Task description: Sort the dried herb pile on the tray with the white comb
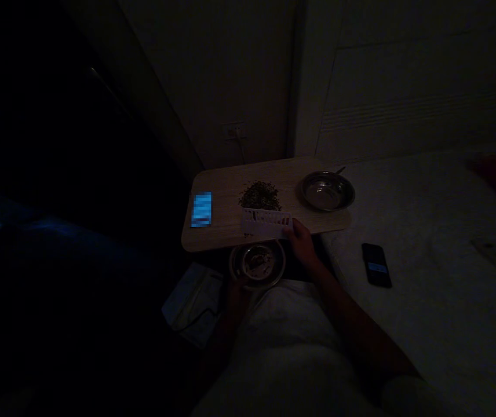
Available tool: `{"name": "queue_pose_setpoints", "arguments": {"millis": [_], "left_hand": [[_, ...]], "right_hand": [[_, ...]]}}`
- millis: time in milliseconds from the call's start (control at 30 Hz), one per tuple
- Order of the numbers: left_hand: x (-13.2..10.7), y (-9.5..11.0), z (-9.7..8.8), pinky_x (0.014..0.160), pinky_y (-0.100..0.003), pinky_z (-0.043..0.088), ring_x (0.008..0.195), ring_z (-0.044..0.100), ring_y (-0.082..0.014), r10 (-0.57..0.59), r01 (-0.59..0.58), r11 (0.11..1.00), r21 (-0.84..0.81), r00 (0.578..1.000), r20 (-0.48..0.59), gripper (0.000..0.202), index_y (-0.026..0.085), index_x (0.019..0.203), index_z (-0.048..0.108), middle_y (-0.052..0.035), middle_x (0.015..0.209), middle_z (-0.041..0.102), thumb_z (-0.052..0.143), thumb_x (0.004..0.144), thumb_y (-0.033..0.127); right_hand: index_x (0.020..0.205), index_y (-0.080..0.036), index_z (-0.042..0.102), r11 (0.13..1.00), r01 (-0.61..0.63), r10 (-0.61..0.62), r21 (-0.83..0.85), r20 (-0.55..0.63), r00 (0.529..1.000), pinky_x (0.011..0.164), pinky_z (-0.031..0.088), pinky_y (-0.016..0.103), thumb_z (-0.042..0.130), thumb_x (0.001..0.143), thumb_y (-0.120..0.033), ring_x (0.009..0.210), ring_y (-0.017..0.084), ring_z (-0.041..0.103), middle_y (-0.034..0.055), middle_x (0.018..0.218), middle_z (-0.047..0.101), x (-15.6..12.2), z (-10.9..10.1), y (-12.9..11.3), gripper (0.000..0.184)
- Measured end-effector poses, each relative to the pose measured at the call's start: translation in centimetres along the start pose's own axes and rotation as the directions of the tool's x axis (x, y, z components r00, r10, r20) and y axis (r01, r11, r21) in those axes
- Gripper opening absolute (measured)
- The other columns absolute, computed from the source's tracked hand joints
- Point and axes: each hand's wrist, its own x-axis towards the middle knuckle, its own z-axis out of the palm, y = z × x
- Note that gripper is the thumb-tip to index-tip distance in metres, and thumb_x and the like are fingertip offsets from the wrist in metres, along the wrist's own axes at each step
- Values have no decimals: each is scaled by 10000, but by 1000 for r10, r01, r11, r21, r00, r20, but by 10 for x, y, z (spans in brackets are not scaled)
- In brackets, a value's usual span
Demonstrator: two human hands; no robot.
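Note:
In dim light, my right hand point(302, 244) is closed round the right end of a pale plastic strip with a row of slots point(262, 225). The strip stands on the small wooden table point(224, 185), against the near side of a pile of small dark bits point(260, 195), whose kind I cannot make out. Below the table's front edge, my left hand point(238, 291) grips the near-left rim of a metal bowl point(281, 267). A few dark bits lie inside this bowl. The left fingers are mostly in shadow.
A second metal bowl point(328, 191) with a handle sticking out behind it sits at the table's right. A lit phone point(201, 208) lies at the left end. Another phone point(376, 265) rests on the white bedding point(430, 313). A pale box point(193, 301) with a dark cable is below.

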Motion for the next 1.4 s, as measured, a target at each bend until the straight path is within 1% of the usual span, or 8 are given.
{"name": "queue_pose_setpoints", "arguments": {"millis": [167,333,533,667,767,833,1033,1400], "left_hand": [[2,-4,6,1100,-553,491,1313,610,-399,-33,32,999,-16,997,-67,451,270,1080,753,-58,1181,781,833,636,266],[-1,2,4,1137,-544,470,1340,589,-397,-36,37,999,23,999,-38,396,260,1002,780,-64,1177,782,851,614,218],[-5,7,12,1131,-541,476,1365,570,-395,-9,9,1000,-13,1000,19,500,269,1149,756,-57,1271,756,834,657,231],[-3,4,10,1117,-565,482,1337,592,-400,-32,32,999,3,999,24,445,254,1094,767,-72,1210,775,834,654,242],[-2,0,3,1129,-570,471,1344,585,-399,-21,22,1000,19,1000,-7,383,264,1000,773,-73,1161,782,839,626,214],[0,-1,-1,1142,-568,458,1354,574,-400,-14,14,999,29,1000,-24,365,267,943,771,-72,1133,784,846,596,183],[3,-3,0,1133,-583,460,1326,596,-403,-37,37,999,17,999,-24,387,254,1045,767,-73,1185,776,823,662,255],[0,-2,-7,1148,-535,453,1345,585,-383,-7,10,996,88,999,-31,341,250,923,773,-65,1150,785,868,599,199]], "right_hand": [[1060,-250,723,999,-21,21,38,14,1000,952,552,417,668,855,-493,1009,265,689,53,1092,773,-3,4,5,323],[1030,-246,731,995,-67,65,78,27,998,916,559,416,703,804,-491,977,268,681,48,1024,775,-4,-1,6,334],[932,-221,743,985,-126,122,114,46,992,808,549,390,739,732,-446,842,250,660,34,886,753,-4,-10,2,301],[955,-216,724,987,-87,101,133,-103,990,851,541,390,726,751,-444,883,250,665,40,928,764,-3,-16,-2,307],[1002,-210,702,995,-22,47,93,-279,959,923,529,403,692,795,-431,948,245,662,52,1004,765,0,-20,-5,303],[1015,-206,696,997,-1,26,75,-340,940,948,525,404,682,811,-420,968,239,659,54,1025,762,1,-21,-7,296],[991,-202,702,999,11,-2,35,-247,969,899,529,376,661,835,-413,929,237,657,47,972,759,-1,-11,-10,266],[1053,-220,697,998,0,-12,-55,-220,976,959,522,404,632,851,-415,989,260,655,61,1042,763,5,-13,-4,288]]}}
